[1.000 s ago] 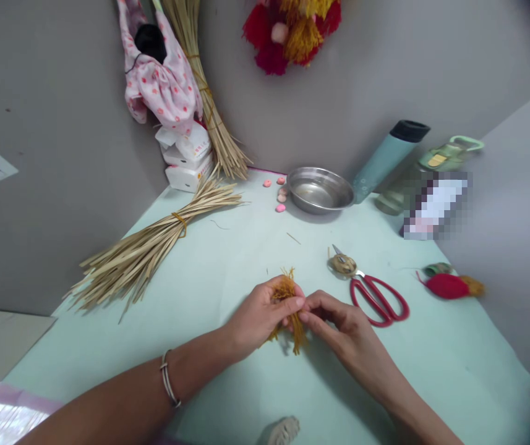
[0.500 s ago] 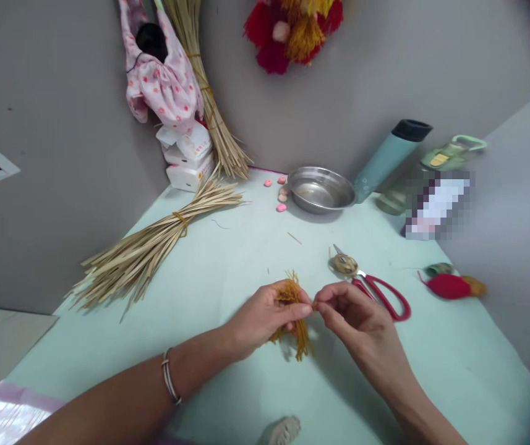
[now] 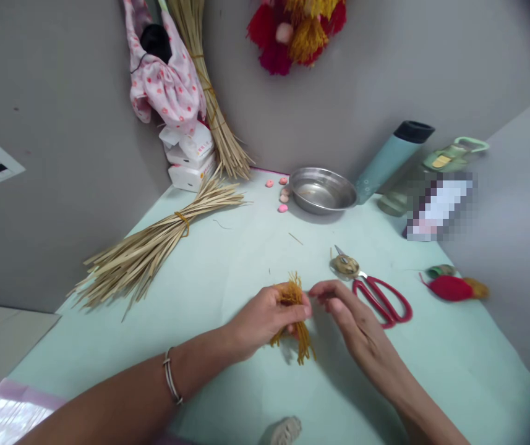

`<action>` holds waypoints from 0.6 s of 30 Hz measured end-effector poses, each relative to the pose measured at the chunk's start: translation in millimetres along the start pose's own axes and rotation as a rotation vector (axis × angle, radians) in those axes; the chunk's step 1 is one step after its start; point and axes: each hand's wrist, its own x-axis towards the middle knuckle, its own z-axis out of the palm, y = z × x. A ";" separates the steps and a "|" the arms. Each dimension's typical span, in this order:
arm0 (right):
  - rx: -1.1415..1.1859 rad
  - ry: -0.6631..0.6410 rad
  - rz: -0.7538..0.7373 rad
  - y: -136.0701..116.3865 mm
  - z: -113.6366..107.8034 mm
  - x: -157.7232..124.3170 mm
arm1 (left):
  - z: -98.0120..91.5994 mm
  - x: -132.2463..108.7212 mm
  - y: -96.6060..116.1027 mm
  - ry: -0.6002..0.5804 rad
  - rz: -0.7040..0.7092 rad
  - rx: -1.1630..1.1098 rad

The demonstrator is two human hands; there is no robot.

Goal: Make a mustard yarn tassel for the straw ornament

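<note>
A mustard-yellow yarn tassel is pinched at its middle in my left hand. Its cut strands stick out above and below the fingers. My right hand is just to the right of the tassel, with thumb and forefinger apart and no thing visible between them. Its other fingers are curled and partly hidden. Red-handled scissors lie beyond the right hand, their blades partly covered by a small tan coiled bundle.
A bound bundle of straw lies at left. Behind stand a steel bowl with several pink beads beside it, a teal tumbler and a green bottle. Red yarn lies at right, a grey lump at the front edge.
My right hand has let go at the tassel's tied point, its fingers opening and drawing slightly away. My left hand keeps its hold on the tassel. The view has shifted a little.
</note>
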 end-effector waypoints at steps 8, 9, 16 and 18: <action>0.267 -0.137 0.145 -1.0 0.7 2.6 | -0.8 1.5 -0.5 -0.006 -0.023 -0.029; 0.288 -0.135 0.153 -0.1 0.1 2.5 | -0.6 1.7 -0.5 -0.004 -0.024 -0.035; 0.399 -0.083 0.189 4.0 0.8 2.8 | 0.4 2.2 -0.1 -0.004 -0.029 -0.048; 0.409 -0.061 0.185 5.1 1.3 3.7 | 0.0 2.4 -0.6 -0.008 -0.030 -0.055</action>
